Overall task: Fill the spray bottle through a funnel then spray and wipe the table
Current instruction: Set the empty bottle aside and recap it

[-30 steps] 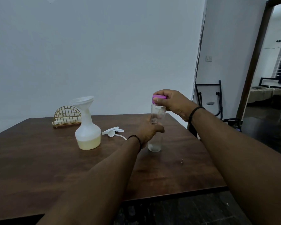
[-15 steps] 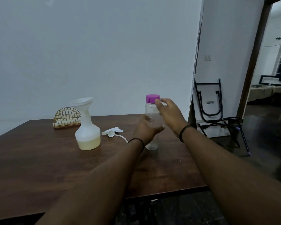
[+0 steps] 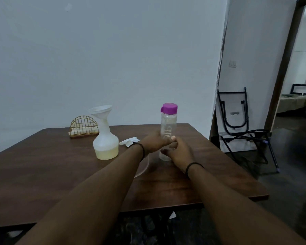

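Seemingly the filling step is winding down. The spray bottle (image 3: pixel 105 145) stands upright on the wooden table (image 3: pixel 42 165), at about 10 o'clock from the hands, with the white funnel (image 3: pixel 101 111) seated in its neck and a shallow layer of pale yellow liquid in its base. Its trigger head (image 3: pixel 129 141) lies loose on the table just to the right of it, the thin dip tube (image 3: pixel 143 169) curving away under the left forearm.

The clear bottle (image 3: pixel 168 126) with the purple cap (image 3: pixel 169 107) stands upright at 12 o'clock, cap on, and looks almost empty. The left hand (image 3: pixel 155 141) grips it round the middle, thumb wrapped across the front. The right hand (image 3: pixel 179 152) sits low at the bottle's base, touching it or nearly so; its fingers appear loosely curled, and whether they grip the bottle or hold nothing I cannot tell.

By my reading, 3 moves are needed before any spraying: let go of the capped bottle, lift the funnel out of the neck, then pick up the trigger head and feed the tube down into the bottle before screwing it tight. The tube is limp and long, so threading it may take both hands, 1 steadying the bottle. A gold wire holder (image 3: pixel 83 126) at 10 o'clock, by the wall, seems to hold something pale, perhaps the wiping material, though that is unclear.
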